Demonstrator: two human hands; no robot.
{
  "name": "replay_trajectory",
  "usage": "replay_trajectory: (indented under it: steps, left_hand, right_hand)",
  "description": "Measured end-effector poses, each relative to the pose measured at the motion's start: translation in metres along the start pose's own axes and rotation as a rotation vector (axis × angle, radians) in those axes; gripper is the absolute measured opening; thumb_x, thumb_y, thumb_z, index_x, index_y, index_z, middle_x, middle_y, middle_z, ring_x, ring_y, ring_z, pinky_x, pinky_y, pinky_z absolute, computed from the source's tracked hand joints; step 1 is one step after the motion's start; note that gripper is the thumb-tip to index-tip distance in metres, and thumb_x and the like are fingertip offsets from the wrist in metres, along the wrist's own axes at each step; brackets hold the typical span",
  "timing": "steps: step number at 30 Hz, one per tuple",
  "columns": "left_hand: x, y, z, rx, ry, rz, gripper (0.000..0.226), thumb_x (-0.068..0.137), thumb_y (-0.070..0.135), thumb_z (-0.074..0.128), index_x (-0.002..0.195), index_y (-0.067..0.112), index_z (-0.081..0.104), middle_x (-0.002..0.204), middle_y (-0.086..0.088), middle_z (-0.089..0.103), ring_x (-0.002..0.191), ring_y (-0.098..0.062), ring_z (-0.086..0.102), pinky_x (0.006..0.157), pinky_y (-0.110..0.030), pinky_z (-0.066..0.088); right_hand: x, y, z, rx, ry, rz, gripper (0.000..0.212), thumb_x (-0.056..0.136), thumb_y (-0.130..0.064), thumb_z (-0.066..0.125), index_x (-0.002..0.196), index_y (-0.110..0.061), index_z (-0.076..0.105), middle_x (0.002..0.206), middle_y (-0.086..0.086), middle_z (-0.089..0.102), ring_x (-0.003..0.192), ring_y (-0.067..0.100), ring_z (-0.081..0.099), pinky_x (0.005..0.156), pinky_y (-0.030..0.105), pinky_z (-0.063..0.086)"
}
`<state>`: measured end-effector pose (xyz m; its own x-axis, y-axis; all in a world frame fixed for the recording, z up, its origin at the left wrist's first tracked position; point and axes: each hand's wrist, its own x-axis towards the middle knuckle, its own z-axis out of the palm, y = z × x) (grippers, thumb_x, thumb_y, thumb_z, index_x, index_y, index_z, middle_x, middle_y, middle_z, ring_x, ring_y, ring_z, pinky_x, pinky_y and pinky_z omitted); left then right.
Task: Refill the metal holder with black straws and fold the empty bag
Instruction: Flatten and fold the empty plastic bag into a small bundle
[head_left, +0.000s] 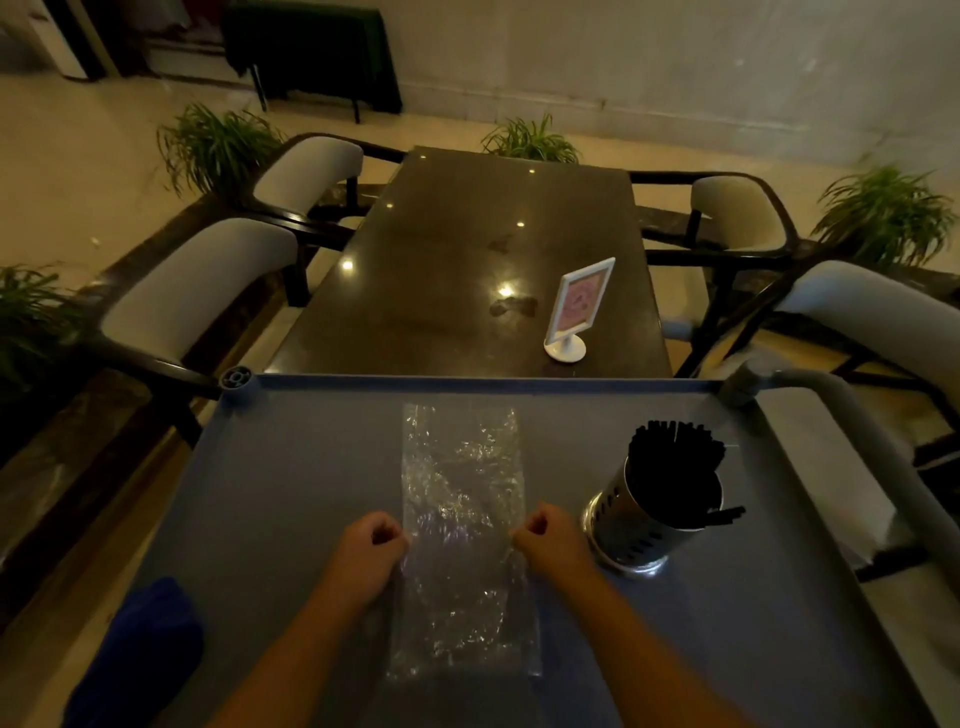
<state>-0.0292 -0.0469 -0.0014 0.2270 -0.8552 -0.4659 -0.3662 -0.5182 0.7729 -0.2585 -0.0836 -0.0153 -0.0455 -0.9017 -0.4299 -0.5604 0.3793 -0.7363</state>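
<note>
A clear, crinkled plastic bag (460, 483) lies flat and lengthwise on the grey cart top (291, 467). My left hand (371, 545) pinches the bag's left edge about halfway along. My right hand (550, 538) pinches the right edge opposite it. Both hands rest low on the cart with fingers curled. To the right of my right hand stands the perforated metal holder (639, 525), tilted in the wide view and packed with black straws (672, 467). A few straws lean out over its right rim.
A blue cloth (140, 654) lies at the cart's near left corner. The cart's grey handle (852, 415) runs along its right side. Beyond the cart is a dark table (467, 249) with a white sign stand (576, 312), chairs at both sides, and potted plants.
</note>
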Motion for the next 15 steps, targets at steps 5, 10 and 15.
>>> replay_trajectory:
  steps: [5, 10, 15]
  left_hand:
    - [-0.023, 0.018, -0.019, -0.255, 0.082, 0.114, 0.005, 0.089, 0.003, 0.064, 0.087, 0.0, 0.061, 0.079, -0.016, 0.073, 0.071, -0.029, 0.064, 0.063, -0.036, 0.052]
    - [-0.035, 0.038, -0.028, -0.47, -0.057, 0.089, 0.022, 0.087, -0.001, 0.065, 0.105, 0.012, 0.064, 0.086, -0.012, 0.074, 0.072, -0.027, 0.068, 0.063, -0.038, 0.056]
    - [-0.036, 0.058, -0.035, -0.303, -0.14, 0.174, 0.021, 0.092, 0.006, 0.061, 0.08, 0.013, 0.077, 0.065, -0.01, 0.061, 0.053, -0.017, 0.054, 0.052, -0.029, 0.047]
  right_hand:
    - [-0.024, -0.02, -0.027, 0.341, -0.143, 0.009, 0.012, 0.084, -0.01, 0.071, 0.087, -0.006, 0.06, 0.074, 0.005, 0.065, 0.061, 0.011, 0.06, 0.056, 0.021, 0.052]
    - [-0.045, -0.034, -0.045, 0.441, -0.154, -0.069, 0.003, 0.088, -0.006, 0.065, 0.09, -0.003, 0.066, 0.074, 0.001, 0.067, 0.057, 0.005, 0.058, 0.057, 0.021, 0.05]
    - [-0.054, -0.048, -0.061, 0.411, -0.117, -0.173, 0.013, 0.089, -0.007, 0.064, 0.077, -0.009, 0.06, 0.059, -0.002, 0.062, 0.052, 0.013, 0.053, 0.051, 0.025, 0.046]
